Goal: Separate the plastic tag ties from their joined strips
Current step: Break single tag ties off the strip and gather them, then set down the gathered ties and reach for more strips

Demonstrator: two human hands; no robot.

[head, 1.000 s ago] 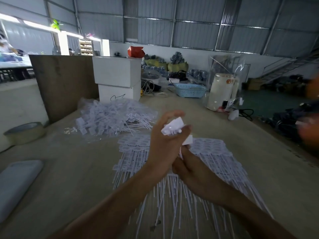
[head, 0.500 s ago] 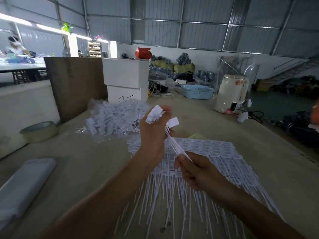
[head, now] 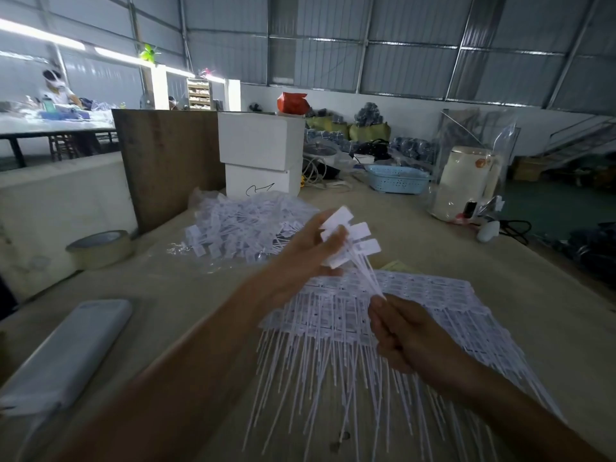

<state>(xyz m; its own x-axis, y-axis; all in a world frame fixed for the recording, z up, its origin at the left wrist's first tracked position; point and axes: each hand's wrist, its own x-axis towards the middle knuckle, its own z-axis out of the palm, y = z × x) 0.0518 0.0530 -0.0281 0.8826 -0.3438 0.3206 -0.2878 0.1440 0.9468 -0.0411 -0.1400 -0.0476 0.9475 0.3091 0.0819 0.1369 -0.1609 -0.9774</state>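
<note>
My left hand (head: pixel 305 253) holds a small bunch of white plastic tag ties (head: pixel 353 240) by their flat heads, raised above the table. Their thin tails run down to my right hand (head: pixel 400 331), which pinches the tail ends. Under both hands lie joined strips of tag ties (head: pixel 416 305) in overlapping sheets, their tails pointing toward me. A heap of loose tag ties (head: pixel 243 228) on clear plastic lies further back on the left.
A tape roll (head: pixel 100 248) sits at the left, a grey flat pack (head: pixel 63 355) at the near left. Two stacked white boxes (head: pixel 261 155), a brown board (head: pixel 166 165), a blue basket (head: pixel 396 180) and a cream appliance (head: pixel 461 181) stand behind. A person sits at a far table.
My hands have drawn apart: the left one lifted the tag heads up and left, the right one slid down to the tail ends. The bunch now fans out between them.
</note>
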